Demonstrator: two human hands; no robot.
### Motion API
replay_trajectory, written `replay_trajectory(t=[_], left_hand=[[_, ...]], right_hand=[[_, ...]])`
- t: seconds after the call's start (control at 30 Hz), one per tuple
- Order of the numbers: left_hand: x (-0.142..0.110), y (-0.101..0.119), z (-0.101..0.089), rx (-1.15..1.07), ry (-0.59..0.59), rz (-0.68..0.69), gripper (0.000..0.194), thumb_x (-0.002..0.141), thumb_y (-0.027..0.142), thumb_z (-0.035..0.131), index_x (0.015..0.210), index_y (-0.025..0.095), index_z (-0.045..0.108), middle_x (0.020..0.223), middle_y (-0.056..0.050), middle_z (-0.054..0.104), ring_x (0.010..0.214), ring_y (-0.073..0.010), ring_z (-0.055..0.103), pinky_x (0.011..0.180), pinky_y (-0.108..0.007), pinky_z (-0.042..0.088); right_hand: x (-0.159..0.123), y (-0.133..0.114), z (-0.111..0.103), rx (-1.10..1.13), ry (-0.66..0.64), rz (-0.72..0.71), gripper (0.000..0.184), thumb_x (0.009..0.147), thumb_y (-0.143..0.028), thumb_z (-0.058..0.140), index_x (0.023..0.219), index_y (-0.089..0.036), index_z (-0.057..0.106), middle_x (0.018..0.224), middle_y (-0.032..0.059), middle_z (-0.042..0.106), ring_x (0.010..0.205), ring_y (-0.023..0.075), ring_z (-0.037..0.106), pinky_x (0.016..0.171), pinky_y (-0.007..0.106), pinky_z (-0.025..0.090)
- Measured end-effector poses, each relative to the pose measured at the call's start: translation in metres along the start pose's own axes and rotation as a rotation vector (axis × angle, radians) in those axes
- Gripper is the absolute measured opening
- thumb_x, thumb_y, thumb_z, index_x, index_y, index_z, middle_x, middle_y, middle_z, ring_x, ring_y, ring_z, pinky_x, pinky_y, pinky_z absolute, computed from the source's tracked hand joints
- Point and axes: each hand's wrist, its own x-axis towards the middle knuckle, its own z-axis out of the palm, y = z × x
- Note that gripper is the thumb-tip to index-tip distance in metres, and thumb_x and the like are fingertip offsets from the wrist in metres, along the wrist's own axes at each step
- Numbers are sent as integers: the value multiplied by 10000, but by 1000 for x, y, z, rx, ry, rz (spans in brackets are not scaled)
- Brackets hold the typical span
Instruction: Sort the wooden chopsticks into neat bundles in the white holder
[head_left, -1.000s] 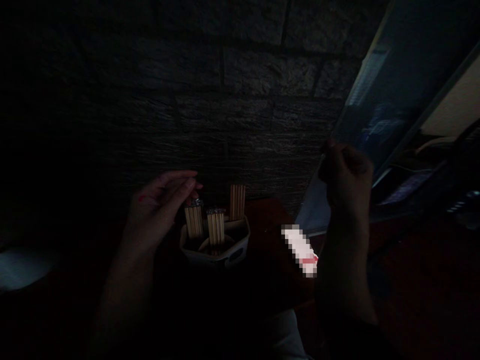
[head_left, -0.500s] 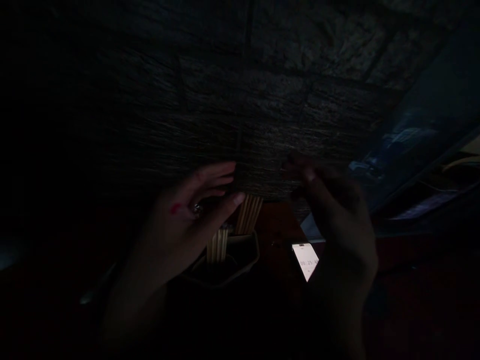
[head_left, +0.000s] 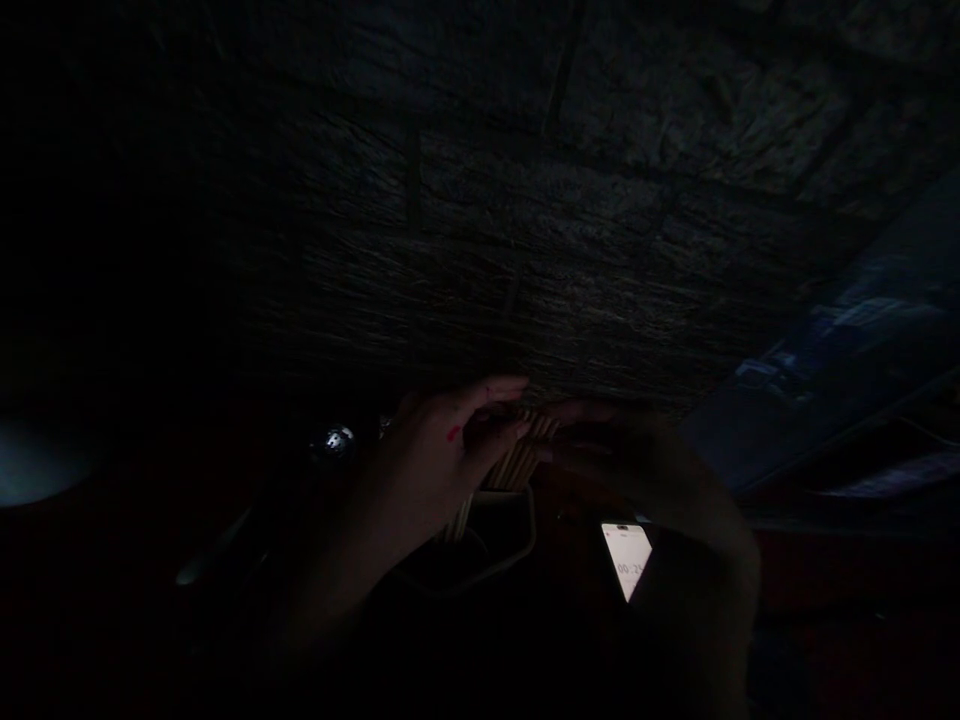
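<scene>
A bundle of thin, light wooden sticks (head_left: 514, 462) stands upright, leaning slightly, at the back of a dark, angular box (head_left: 532, 525). More sticks (head_left: 459, 522) are in the box, mostly covered by my left hand (head_left: 439, 455). That hand closes on the bundle's upper ends from the left, thumb in front and forefinger behind. From the right, my right hand (head_left: 645, 465) brings its fingers against the same upper ends. It is very dark, so its exact contact is hard to make out.
A lit phone (head_left: 628, 560) showing a timer lies right of the box, partly behind my right forearm. A rough stone-like wall (head_left: 465, 230) rises behind. A shiny perforated metal object (head_left: 334, 440) is at left, and a bluish panel (head_left: 810, 370) at right.
Both hands were apart and open above the box. They have come together and down onto the upper ends of the stick bundle. The view has shifted slightly.
</scene>
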Motion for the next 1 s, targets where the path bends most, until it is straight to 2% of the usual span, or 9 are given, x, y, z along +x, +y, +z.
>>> replay_trajectory(t=[0.13, 0.27, 0.43, 0.57, 0.67, 0.8, 1.0], left_hand=[[1, -1, 3, 46, -12, 9, 279, 875, 239, 648, 1152, 253, 683, 1077, -20, 757, 985, -186, 717, 877, -301, 576], [1, -2, 6, 76, -12, 12, 263, 866, 269, 664, 1126, 276, 698, 997, -2, 769, 897, -176, 733, 775, -264, 589], [3, -3, 8, 71, -34, 10, 262, 853, 238, 678, 1112, 265, 703, 961, 2, 771, 857, -167, 735, 778, -261, 585], [4, -4, 9, 65, -53, 23, 214, 846, 225, 684, 1053, 258, 720, 924, 9, 774, 832, -165, 736, 750, -253, 584], [4, -4, 9, 75, -51, 18, 190, 839, 215, 691, 1018, 264, 728, 909, 22, 775, 818, -157, 736, 736, -239, 580], [4, -6, 9, 58, -19, 5, 173, 824, 226, 708, 986, 275, 742, 891, 26, 776, 808, -164, 738, 728, -243, 589], [4, -6, 8, -40, -12, -40, 183, 799, 234, 737, 980, 261, 750, 914, 16, 776, 828, -160, 740, 755, -231, 598]], right_hand=[[1, 4, -2, -42, -38, 56, 223, 768, -310, 768, 977, -232, 763, 973, 36, 765, 922, 196, 723, 806, 315, 597], [1, 9, -3, -53, -52, 16, 169, 797, -286, 744, 962, -267, 773, 936, 7, 765, 914, 177, 714, 800, 299, 576], [1, 7, -3, -101, -36, 9, 136, 810, -262, 731, 936, -248, 779, 920, 14, 763, 929, 188, 704, 840, 326, 555], [0, 6, -4, -132, -34, 7, 154, 819, -278, 724, 960, -248, 778, 872, 12, 763, 902, 188, 705, 785, 309, 561], [0, 7, -3, -114, -28, -10, 162, 825, -285, 718, 972, -254, 778, 906, 12, 772, 867, 180, 713, 752, 294, 566], [0, 9, -3, -141, -29, -77, 185, 827, -276, 717, 1004, -272, 775, 985, 7, 774, 941, 192, 716, 824, 309, 564], [-1, 6, -1, -157, -49, -99, 225, 834, -215, 707, 1033, -301, 766, 954, -25, 779, 906, 161, 726, 792, 265, 567]])
